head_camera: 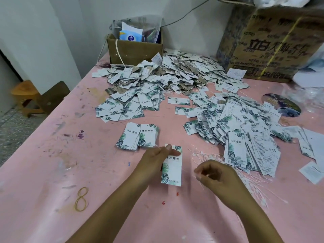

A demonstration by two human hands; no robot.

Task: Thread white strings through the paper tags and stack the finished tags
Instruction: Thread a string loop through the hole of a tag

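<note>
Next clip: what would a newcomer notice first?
A big heap of leaf-printed paper tags covers the far half of the pink table. Nearer, the left hand pinches one tag by its top, the right hand curls beside loose white strings, and a small stack lies just beyond.

the scene is lit brightly and evenly by soft, diffuse light from above, so that only faint, blurred shadows are cast on the stained pink table cover [52, 172], where a pale sheen is seen at the lower left. the curled right hand [215, 176] and the thin white strings [206, 155] beside it are smeared by motion blur, while the large printed brown cardboard box [271, 46] is bent and softened by wide-angle distortion.
</note>
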